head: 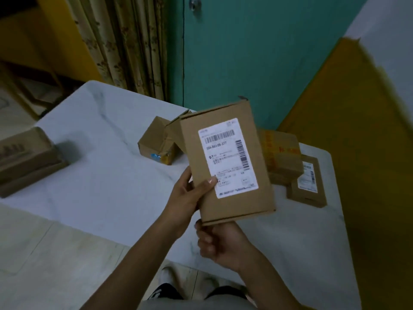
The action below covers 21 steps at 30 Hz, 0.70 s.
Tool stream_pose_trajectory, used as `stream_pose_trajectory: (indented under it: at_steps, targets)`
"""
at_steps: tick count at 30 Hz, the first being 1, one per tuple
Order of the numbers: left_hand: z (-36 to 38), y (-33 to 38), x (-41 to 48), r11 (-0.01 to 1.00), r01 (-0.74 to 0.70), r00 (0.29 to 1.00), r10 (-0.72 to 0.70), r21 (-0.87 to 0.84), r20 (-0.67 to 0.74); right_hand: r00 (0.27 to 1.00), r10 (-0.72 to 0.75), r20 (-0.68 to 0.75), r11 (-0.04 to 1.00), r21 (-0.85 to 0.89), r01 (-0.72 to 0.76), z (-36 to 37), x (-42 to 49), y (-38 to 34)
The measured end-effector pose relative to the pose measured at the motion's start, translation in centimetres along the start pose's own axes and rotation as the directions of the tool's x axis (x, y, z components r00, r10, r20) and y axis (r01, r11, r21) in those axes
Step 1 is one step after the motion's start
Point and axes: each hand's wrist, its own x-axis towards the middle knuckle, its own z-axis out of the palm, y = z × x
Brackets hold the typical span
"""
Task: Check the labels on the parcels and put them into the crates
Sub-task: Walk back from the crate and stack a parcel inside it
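Flat cardboard parcel point(259, 198) held above white table point(100, 153), shipping label point(228, 157) facing up. Left hand point(190, 195) grips its left edge, thumb on the face; right hand point(220, 240) pinches the bottom edge. Other parcels point(283, 153) lie on the table behind

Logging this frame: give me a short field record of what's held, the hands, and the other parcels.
held: cardboard parcel, raised above the table
label: white label faces camera, barcode visible
left hand: grips parcel's left edge, thumb on label
right hand: holds parcel's bottom edge
on table: small box, stacked boxes, labelled flat box
crates: none in view
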Motion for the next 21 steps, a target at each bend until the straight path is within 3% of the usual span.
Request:
stream_pose_trajectory:
  at_steps: [2, 6, 9, 12, 14, 18, 21]
  targets:
    - [-0.2, 0.9, -0.4, 0.994, -0.042, 0.997, 0.048, 0.100, -0.061, 0.974, -0.100, -0.204, 0.982, -0.176, 0.064, -0.3, -0.2, -0.4]
    - [-0.6, 1.9, -1.3, 0.966, -0.106, 0.978, 0.145, 0.237, -0.150, 0.912, -0.267, -0.311, 0.964, -0.071, 0.258, -3.1, -1.4, -1.9]
    - [-0.3, 1.8, -2.4, 0.945, -0.115, 0.951, 0.194, 0.306, -0.242, 0.921, -0.340, -0.191, 0.941, -0.072, 0.332, -5.4, -2.9, -2.9]
    - [0.7, 1.1, -3.7, 0.921, -0.088, 0.936, 0.207, 0.379, -0.285, 0.880, -0.473, -0.054, 0.834, -0.351, 0.426, -5.9, -3.7, -3.3]
    - [1.1, 0.6, -4.8, 0.910, -0.091, 0.951, 0.200, 0.404, -0.235, 0.842, -0.539, 0.033, 0.726, -0.488, 0.484, -5.8, -3.9, -3.2]
    - [0.2, -1.2, -8.6, 0.869, -0.129, 0.971, 0.208, 0.478, -0.114, 0.821, -0.564, 0.094, 0.695, -0.483, 0.533, -5.8, -4.2, -3.0]
    - [-0.6, -3.0, -11.7, 0.892, -0.123, 0.945, 0.239, 0.436, -0.222, 0.839, -0.507, 0.197, 0.670, -0.523, 0.527, -5.6, -3.9, -2.8]
